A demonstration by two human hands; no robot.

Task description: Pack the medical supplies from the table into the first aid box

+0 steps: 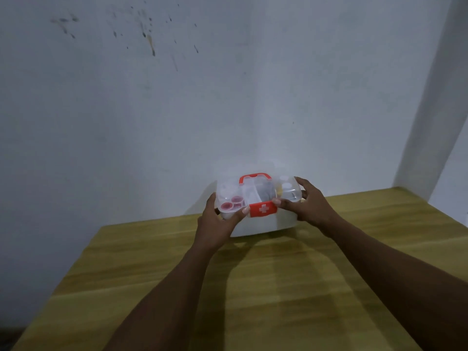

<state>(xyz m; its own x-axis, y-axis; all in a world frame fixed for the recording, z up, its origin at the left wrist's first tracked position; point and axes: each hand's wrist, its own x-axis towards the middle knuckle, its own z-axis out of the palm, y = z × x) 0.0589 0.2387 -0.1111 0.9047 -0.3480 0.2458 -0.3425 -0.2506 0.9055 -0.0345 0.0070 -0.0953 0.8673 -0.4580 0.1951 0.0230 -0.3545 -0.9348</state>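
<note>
1. In the head view, we see the first aid box (pixel 258 211) standing at the far edge of the wooden table (pixel 253 287), close against the pale wall (pixel 228 97). Its clear lid (pixel 255 196) is down over the white base, and the red handle (pixel 255 178) stands up on top. Supplies show dimly through the lid, among them small red-capped pots (pixel 231 202) on the left side; no loose items remain on the visible tabletop.

2. We judge the step in hand to be closing the box. To do it well, we would press both front corners down evenly, then push the red latch (pixel 263 209) (the one with the white cross) flat against the base. Whether it has caught already we cannot tell.

3. Our left hand (pixel 219 219) wraps the box's left front corner, thumb on the lid beside the latch, fingers curled around the side.

4. Our right hand (pixel 307 202) clasps the right end, thumb pressing near the latch, fingers hooked over the lid's corner.

5. Both forearms reach forward nearly straight, converging on the box, wrists level.
</note>
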